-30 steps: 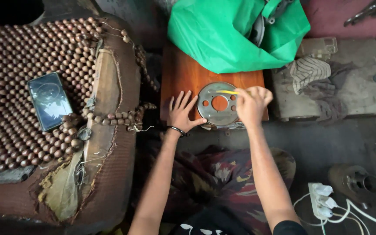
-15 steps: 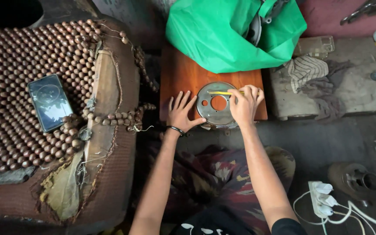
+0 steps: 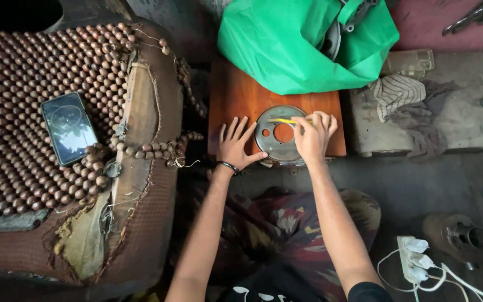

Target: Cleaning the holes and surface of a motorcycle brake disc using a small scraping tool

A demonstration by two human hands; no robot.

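From the head view, the right hand [image 3: 312,136] is pinching a thin yellow stick [image 3: 284,121] in a narrow grip over a round metal plate [image 3: 279,134], which is lying on a small wooden counter [image 3: 236,100]. The left hand [image 3: 237,146] is lying flat and spread, thumb touching the plate's edge. A green bag [image 3: 292,42] is crowding the counter's far side; a phone [image 3: 69,127] is resting on a beaded seat cover [image 3: 23,89] to the left. A power strip [image 3: 412,258] is lying on the dark floor.

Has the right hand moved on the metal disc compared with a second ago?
Yes. The right hand has shifted left, from the rim of the disc towards its centre hole; the disc stays put on the wooden board.
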